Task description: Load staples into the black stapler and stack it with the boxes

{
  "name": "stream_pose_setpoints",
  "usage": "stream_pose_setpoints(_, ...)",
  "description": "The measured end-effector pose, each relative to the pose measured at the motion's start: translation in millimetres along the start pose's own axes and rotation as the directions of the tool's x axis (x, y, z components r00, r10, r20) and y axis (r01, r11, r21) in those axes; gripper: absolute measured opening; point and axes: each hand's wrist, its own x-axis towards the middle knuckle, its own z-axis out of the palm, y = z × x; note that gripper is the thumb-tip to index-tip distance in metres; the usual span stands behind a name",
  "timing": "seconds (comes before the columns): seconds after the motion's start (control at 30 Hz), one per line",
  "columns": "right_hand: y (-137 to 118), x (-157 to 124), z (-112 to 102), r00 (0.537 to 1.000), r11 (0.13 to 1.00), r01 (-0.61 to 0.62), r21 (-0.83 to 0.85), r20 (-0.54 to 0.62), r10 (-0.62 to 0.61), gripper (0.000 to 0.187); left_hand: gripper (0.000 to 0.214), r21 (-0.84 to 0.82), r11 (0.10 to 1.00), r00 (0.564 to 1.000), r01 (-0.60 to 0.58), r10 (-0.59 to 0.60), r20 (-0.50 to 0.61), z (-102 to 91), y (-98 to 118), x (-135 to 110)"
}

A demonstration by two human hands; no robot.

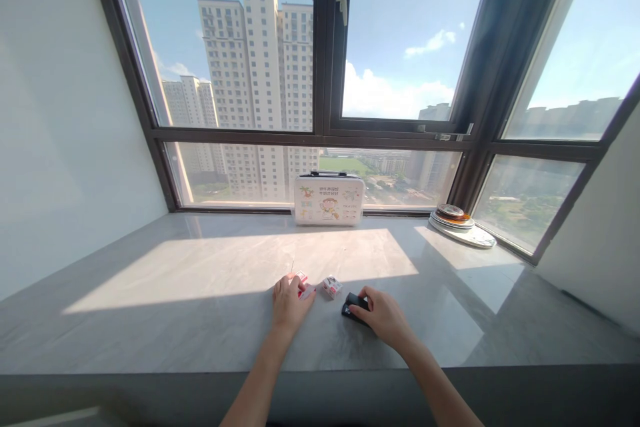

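My left hand [289, 299] is closed around a small red-and-white box [301, 276], its fingers covering most of it. Just to the right, a second small white box with red print [332, 287] lies on the marble sill, touched by neither hand. My right hand [383, 313] grips a black stapler [354, 307] from its right side, thumb in front and fingers behind. The stapler rests on or just above the sill; its right end is hidden by the hand.
A white carry case with cartoon print and a black handle [329, 200] stands against the window. Stacked plates or round mats [463, 227] sit in the right corner. The marble sill [200, 327] ends at a front edge near my forearms. Walls close both sides.
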Motion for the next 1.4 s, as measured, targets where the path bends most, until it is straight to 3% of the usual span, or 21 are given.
stream_pose_setpoints(0.13,0.6,-0.8,0.4,1.0,1.0,-0.011,0.0,-0.003,0.011,0.032,0.012,-0.075,0.996,0.997,-0.043,0.047,0.056,-12.9,-17.0,-15.4)
stream_pose_setpoints(0.3,1.5,-2.4,1.1,1.0,1.0,-0.011,-0.003,-0.01,0.011,0.031,0.013,-0.171,0.978,0.973,-0.116,0.147,0.178,-45.8,-28.6,-36.0)
stream_pose_setpoints(0.4,1.8,-3.3,2.0,1.0,1.0,-0.008,-0.003,-0.017,0.008,0.03,0.016,-0.179,0.977,0.97,-0.115,0.15,0.193,-57.5,-34.6,-39.2)
stream_pose_setpoints(0.47,1.7,-3.6,2.8,1.0,1.0,-0.007,-0.001,-0.022,0.007,0.03,0.023,-0.155,0.985,0.982,-0.077,0.102,0.162,-54.4,-36.5,-38.3)
stream_pose_setpoints(0.57,1.4,-3.9,3.3,1.0,1.0,-0.009,-0.001,-0.025,0.009,0.03,0.051,-0.116,0.993,0.993,-0.008,0.022,0.117,-36.2,-32.5,-37.1)
stream_pose_setpoints(0.7,0.5,-5.5,2.4,1.0,1.0,-0.006,-0.007,-0.03,0.006,0.03,0.034,-0.106,0.993,0.994,0.049,-0.038,0.103,-15.5,-19.5,-40.4)
stream_pose_setpoints(0.8,0.4,-6.7,2.0,0.999,1.0,-0.005,-0.012,-0.032,0.005,0.03,0.03,-0.132,0.99,0.989,0.044,-0.024,0.148,-18.5,-15.4,-43.9)
stream_pose_setpoints(0.97,0.9,-7.0,2.9,0.999,1.0,-0.018,-0.01,-0.035,0.018,0.03,0.031,-0.182,0.983,0.963,-0.026,0.073,0.258,-41.0,-23.9,-46.9)
stream_pose_setpoints(1.1,0.1,-7.5,2.9,0.999,1.0,-0.022,-0.004,-0.04,0.022,0.031,0.062,-0.191,0.979,0.954,-0.068,0.119,0.274,-48.2,-30.0,-51.1)
stream_pose_setpoints(1.23,-1.0,-8.1,2.5,0.999,1.0,-0.024,-0.006,-0.047,0.024,0.032,0.085,-0.164,0.984,0.957,-0.076,0.118,0.266,-40.0,-28.9,-53.3)
stream_pose_setpoints(1.4,-2.8,-8.7,1.8,0.998,1.0,-0.028,-0.011,-0.051,0.028,0.031,0.078,-0.103,0.992,0.968,-0.074,0.096,0.233,-18.2,-23.7,-39.9)
